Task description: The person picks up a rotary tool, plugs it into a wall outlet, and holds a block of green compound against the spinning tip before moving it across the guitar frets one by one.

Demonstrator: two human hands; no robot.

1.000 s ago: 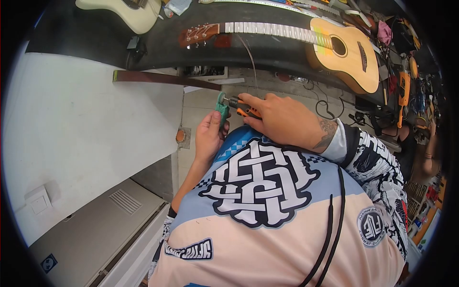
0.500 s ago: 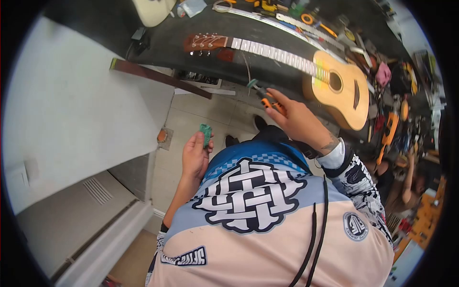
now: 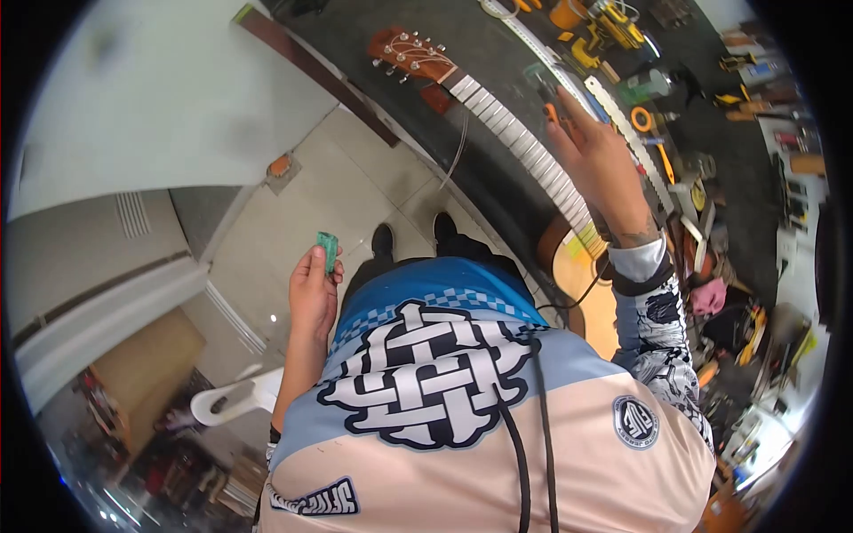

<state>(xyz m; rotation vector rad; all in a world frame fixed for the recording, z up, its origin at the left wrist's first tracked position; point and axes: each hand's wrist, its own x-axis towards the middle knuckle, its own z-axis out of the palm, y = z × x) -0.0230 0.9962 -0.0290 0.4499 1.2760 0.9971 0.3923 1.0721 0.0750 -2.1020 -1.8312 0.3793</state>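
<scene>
My left hand (image 3: 313,289) pinches a small green block (image 3: 327,251), which looks like polishing compound, above the tiled floor. Over the bench, my right hand (image 3: 604,155) grips an orange-and-black rotary tool (image 3: 553,114). Its green tip is smeared by motion, and fingers hide much of the body. Below that hand lies an acoustic guitar (image 3: 569,266), its fretboard (image 3: 515,133) mostly silvery between the frets. Yellow-green tape (image 3: 588,240) crosses the neck's body end. Loose strings hang from the headstock (image 3: 413,55) side. My right arm and shirt hide part of the guitar body.
A dark bench (image 3: 355,31) carries a long metal ruler (image 3: 533,44), yellow tools (image 3: 613,31), an orange tape roll (image 3: 641,118) and a pink cloth (image 3: 709,296). A dark wooden bar (image 3: 315,75) juts beside the white panel (image 3: 151,98). A white stool (image 3: 235,400) stands lower left.
My view has turned, so the guitar now slants steeply downward to the right. My right hand with the tool has moved from the bench's front edge to over the guitar neck. The green block stays held.
</scene>
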